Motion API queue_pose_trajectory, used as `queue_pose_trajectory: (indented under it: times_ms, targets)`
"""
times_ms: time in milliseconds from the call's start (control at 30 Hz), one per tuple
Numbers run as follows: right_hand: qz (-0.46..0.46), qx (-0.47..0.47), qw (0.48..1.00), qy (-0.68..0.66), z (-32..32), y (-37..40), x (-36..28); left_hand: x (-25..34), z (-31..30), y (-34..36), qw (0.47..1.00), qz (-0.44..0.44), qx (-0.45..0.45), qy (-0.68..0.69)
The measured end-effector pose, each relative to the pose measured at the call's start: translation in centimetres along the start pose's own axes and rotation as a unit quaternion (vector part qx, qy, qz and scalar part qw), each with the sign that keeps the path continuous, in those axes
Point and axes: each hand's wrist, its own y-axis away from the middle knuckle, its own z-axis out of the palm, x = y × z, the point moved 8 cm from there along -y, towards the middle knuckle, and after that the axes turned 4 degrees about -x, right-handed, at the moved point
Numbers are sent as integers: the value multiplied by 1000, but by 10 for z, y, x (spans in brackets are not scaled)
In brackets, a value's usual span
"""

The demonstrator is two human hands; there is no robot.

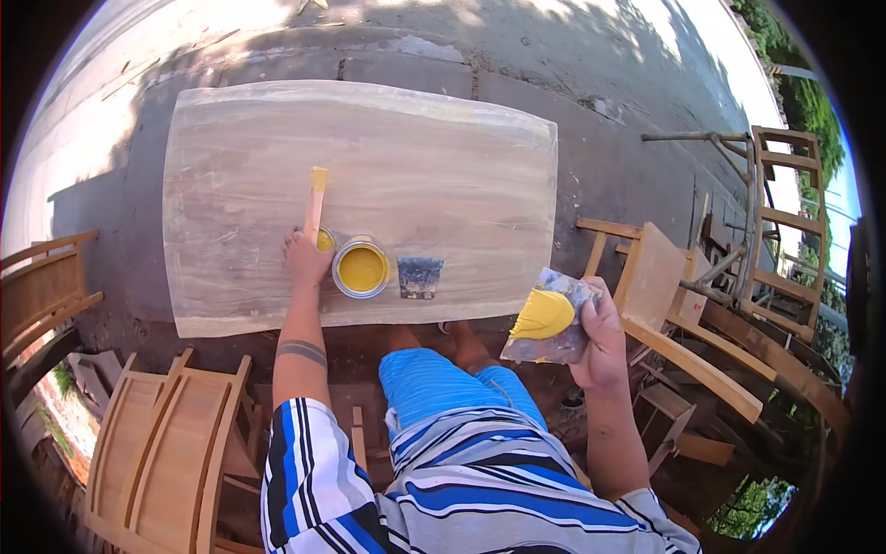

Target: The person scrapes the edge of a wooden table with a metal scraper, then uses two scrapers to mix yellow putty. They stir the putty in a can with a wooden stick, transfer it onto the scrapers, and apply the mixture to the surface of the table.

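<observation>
My left hand (308, 259) is over the board, its fingers closed around the lower end of a flat wooden stick (316, 199) with a yellow-coated tip. Against this hand is a round lid (325, 240) with yellow on its inner face, partly hidden. An open tin (361, 269) of thick yellow putty stands just right of it. Beside the tin lies a dark, stained flat putty spreader (420, 278). Raised off the board's right front corner, my right hand (602, 334) grips another flat putty spreader (560, 348), which carries a smooth mound of yellow putty (544, 315).
The large pale wooden board (443, 166) lies in front of me. Wooden chairs stand at the right (650, 277) and lower left (171, 443), with another chair back (46, 286) at far left. A wooden ladder-like frame (787, 222) rises at far right.
</observation>
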Motion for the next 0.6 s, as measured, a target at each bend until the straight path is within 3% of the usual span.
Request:
queue_pose_trajectory:
  times_ms: [133,233,333,400,433,533,600]
  targets:
    - [-1,15,1000,12,1,1,1,4,-4,-3,998,35,-22,-53]
    - [2,19,1000,9,-6,2,7,-3,-22,3,996,-10,-62,-69]
    - [4,28,1000,-8,-14,3,10,-26,-55,15,993,-101,2,68]
    - [18,33,999,-31,-22,5,15,-42,-71,26,965,-96,68,236]
    - [26,37,998,-43,-27,6,18,-52,-79,36,939,-91,100,316]
    - [35,31,997,-66,-38,5,28,-10,-113,94,885,-12,84,457]
    - [47,30,996,-65,-42,5,33,14,-98,116,865,41,46,498]
